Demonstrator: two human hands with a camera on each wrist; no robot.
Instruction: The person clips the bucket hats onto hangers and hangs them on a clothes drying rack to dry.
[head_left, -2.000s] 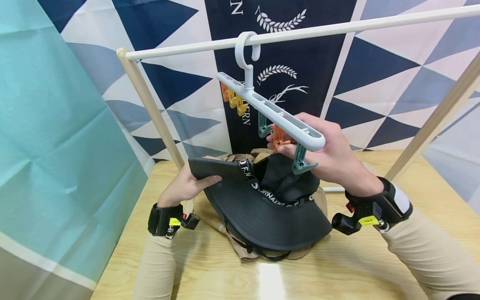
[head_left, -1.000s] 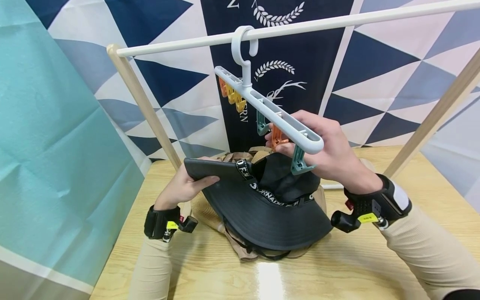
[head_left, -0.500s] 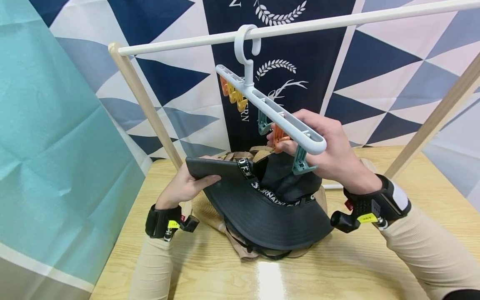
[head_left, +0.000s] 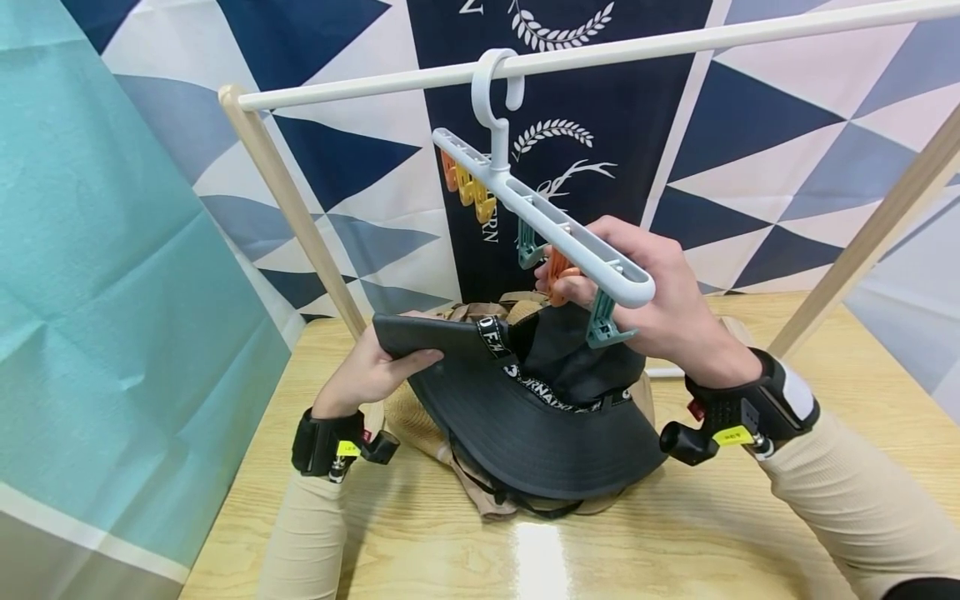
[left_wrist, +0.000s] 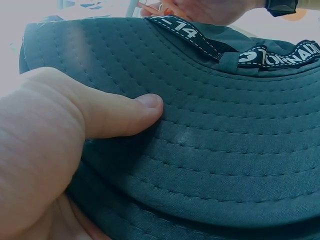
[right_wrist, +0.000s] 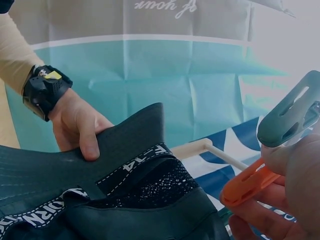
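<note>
My left hand (head_left: 358, 373) grips the brim of a black bucket hat (head_left: 540, 450), thumb on top and the other fingers under it. A band with white lettering (head_left: 551, 393) runs round the crown. My right hand (head_left: 663, 296) pinches an orange clothespin (head_left: 558, 275) that hangs from a pale blue hanger (head_left: 555, 218). In the right wrist view the orange clothespin (right_wrist: 250, 185) lies between thumb and fingers, above the raised brim and apart from it. A teal clothespin (head_left: 604, 321) hangs beside the thumb, nearer the hanger's close end.
The hanger hooks over a white rail (head_left: 675, 52) on wooden posts (head_left: 292, 204). Yellow clothespins (head_left: 474, 196) and another teal one (head_left: 527, 243) hang farther along it. Tan cloth and a straw-coloured item (head_left: 412, 429) lie under the hat on the wooden table (head_left: 420, 542).
My right hand has squeezed the orange clothespin's handles closer together over the last second. The hat and left hand stay nearly still; the head view has shifted slightly.
</note>
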